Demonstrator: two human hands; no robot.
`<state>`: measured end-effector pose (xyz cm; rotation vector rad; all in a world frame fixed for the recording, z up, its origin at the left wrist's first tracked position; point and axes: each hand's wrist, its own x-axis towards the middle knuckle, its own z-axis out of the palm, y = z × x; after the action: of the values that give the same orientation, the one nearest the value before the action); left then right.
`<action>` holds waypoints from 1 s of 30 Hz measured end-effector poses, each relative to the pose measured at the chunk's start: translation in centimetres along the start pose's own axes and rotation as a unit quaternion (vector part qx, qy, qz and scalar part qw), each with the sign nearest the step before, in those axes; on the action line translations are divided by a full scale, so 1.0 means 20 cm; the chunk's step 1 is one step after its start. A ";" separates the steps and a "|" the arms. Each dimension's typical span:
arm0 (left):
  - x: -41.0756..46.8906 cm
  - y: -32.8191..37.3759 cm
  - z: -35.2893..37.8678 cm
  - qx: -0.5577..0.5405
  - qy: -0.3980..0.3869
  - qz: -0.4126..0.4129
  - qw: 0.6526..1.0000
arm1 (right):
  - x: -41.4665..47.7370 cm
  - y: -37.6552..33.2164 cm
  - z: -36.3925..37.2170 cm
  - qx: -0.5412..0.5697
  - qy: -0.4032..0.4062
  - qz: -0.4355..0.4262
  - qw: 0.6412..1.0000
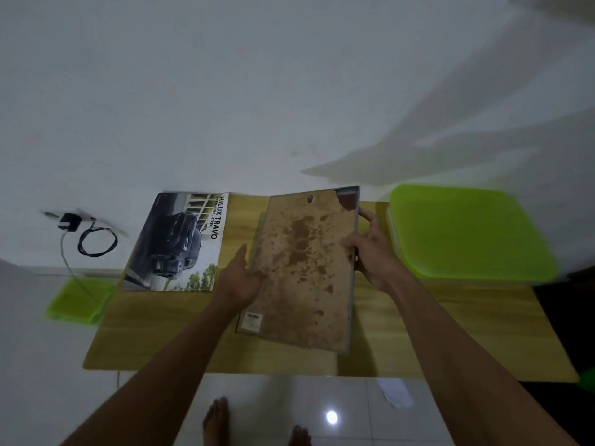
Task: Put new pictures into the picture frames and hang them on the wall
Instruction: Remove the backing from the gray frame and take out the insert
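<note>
A picture frame (302, 272) is held above the low wooden table (450, 333) with its stained brown backing board facing me. A small metal hanger sits at the board's far edge, and a torn corner shows at the far right. My right hand (370, 252) grips the frame's right edge, thumb on the back and fingers behind it. My left hand (241, 278) holds the left edge, its fingers curled under the frame. A printed picture of a dark truck, lettered HILUX TRAVO (180, 243), lies flat on the table to the left of the frame.
A bright green lidded plastic box (467, 233) stands on the table's far right. A second green lid (77, 300) lies on the tiled floor at the left. A black charger with a coiled cable (93, 239) hangs on the white wall. My bare feet show at the bottom.
</note>
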<state>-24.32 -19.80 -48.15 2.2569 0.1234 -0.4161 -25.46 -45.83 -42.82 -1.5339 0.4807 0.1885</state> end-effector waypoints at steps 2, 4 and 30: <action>0.03 -0.02 -0.01 -0.071 -0.050 -0.019 0.996 | 0.02 0.03 -0.02 0.022 -0.009 0.014 1.000; 0.04 -0.03 -0.02 -0.096 -0.070 -0.007 0.993 | 0.04 0.05 -0.04 0.029 -0.014 0.023 0.999; 0.30 -0.22 0.20 0.121 0.009 0.031 0.992 | 0.36 0.46 0.11 -0.356 0.096 0.000 0.930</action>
<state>-20.73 -20.11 -55.70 2.4966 0.0125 -0.3945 -22.37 -44.51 -54.36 -2.2790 0.6037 0.2280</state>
